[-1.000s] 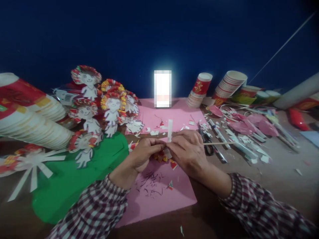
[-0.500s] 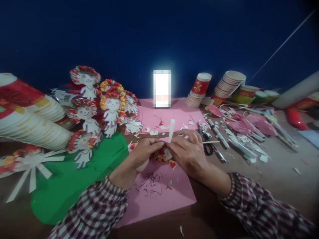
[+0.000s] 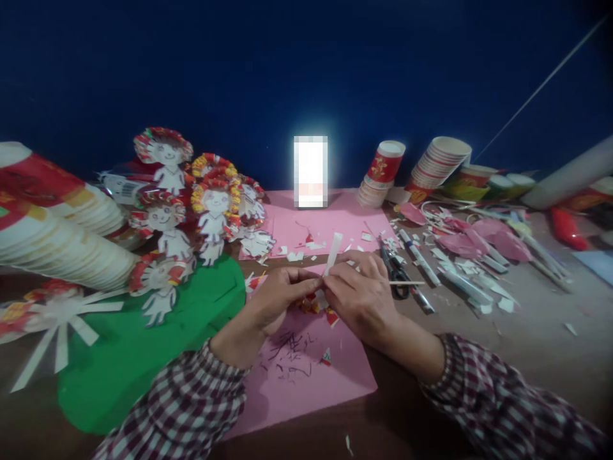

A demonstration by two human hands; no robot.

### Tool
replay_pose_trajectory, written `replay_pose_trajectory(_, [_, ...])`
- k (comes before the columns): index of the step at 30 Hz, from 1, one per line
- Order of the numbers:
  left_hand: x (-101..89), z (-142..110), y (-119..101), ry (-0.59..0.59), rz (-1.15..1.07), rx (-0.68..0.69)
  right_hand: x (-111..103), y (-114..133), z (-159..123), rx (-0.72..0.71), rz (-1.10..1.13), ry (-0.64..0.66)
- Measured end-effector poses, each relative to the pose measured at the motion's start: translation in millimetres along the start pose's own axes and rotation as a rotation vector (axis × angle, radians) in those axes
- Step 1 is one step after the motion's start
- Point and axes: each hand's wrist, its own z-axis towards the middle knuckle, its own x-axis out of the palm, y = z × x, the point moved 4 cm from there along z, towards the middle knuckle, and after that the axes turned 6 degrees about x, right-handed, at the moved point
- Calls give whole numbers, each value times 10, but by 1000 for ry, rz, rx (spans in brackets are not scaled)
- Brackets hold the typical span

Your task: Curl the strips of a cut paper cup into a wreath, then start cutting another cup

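Over a pink sheet (image 3: 330,383) with black scribbles, my two hands meet at a cut paper cup (image 3: 313,303) with red and yellow curled strips, mostly covered by the fingers. One white paper strip (image 3: 334,252) rises from between them. My left hand (image 3: 278,294) is closed, thumb and fingers pinching the cup's edge. The fingers of my right hand (image 3: 361,287) are bent round the base of the strip. A thin wooden stick (image 3: 407,282) pokes out to the right from under this hand; its other end is hidden.
Finished paper-cup dolls (image 3: 165,217) and stacked cups (image 3: 62,236) stand left, near a green sheet (image 3: 119,377). Scissors (image 3: 400,278), markers (image 3: 420,255) and paper scraps lie right. Behind them are more cups (image 3: 438,166); a bright blurred screen (image 3: 311,171) stands at the back.
The white strip has tilted further to the right, and my right hand's fingers have shifted slightly around its base. My left hand keeps nearly the same place.
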Motion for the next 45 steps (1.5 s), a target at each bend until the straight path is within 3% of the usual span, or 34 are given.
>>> replay_pose_trajectory(10, [71, -6, -15, -150, 114, 98, 1, 4, 9, 7, 30, -10])
replay_pose_trajectory(16, [64, 1, -18, -171, 226, 146, -7, 6, 12, 10, 43, -13])
replay_pose_trajectory(22, [50, 9, 16, -218, 195, 132, -29, 11, 36, 20, 52, 10])
replay_pose_trajectory(45, [49, 16, 15, -230, 201, 135, -25, 3, 35, 18, 43, -2])
